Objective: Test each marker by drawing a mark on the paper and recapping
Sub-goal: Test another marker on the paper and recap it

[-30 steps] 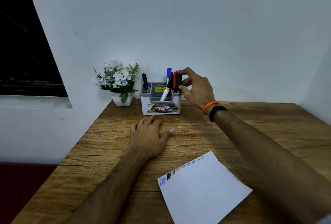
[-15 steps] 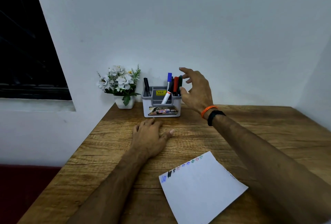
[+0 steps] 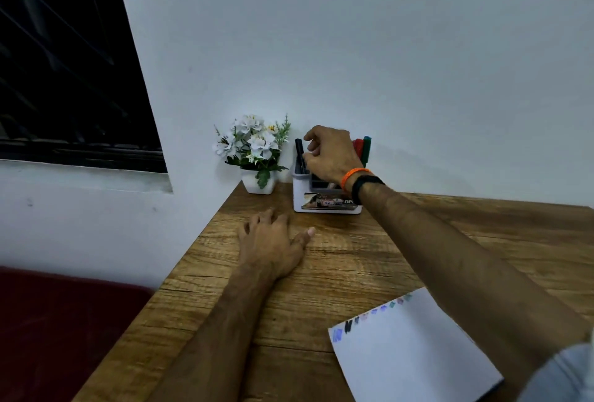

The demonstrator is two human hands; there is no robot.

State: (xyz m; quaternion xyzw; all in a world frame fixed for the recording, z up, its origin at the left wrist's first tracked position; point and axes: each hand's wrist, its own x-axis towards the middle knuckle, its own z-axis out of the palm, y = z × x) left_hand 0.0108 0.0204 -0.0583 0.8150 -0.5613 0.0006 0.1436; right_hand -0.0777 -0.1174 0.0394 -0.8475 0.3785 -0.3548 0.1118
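At the back of the wooden desk: the grey-and-white plastic marker holder [image 3: 324, 199] is standing against the wall, just beside a small white pot of artificial white flowers [image 3: 257, 157].

Right hand: the right hand [image 3: 331, 157] is reaching over the holder, fingers curled down toward the black capped marker [image 3: 299, 152] in the left compartment — whether the fingertips are already pinching it cannot be told.

Left hand: the left hand [image 3: 273, 241] is lying flat on the brown wood-grain desk top [image 3: 353, 266], fingers relaxed and spread, gripping nothing, just in front of the holder but not touching it.

Other markers: the red marker [image 3: 357, 147] and the green marker [image 3: 367, 147] are standing in the right compartment, partly hidden behind the right hand.

Paper: the white rectangular sheet of paper [image 3: 414, 350] is lying at the near right of the desk, well apart from the holder, carrying a row of small coloured test marks [image 3: 369, 319] along its upper-left edge.

Risk — tipping: the holder is unsecured; a slanted pull on the marker is likely to drag or topple it toward the flower pot.

Risk — snagging: the wrist is passing close to the red and green markers and could knock them.

Risk — paper: the sheet is not being held down, so a drawn stroke could slide it.

Risk — cap: an incompletely seated cap would let the tip dry.
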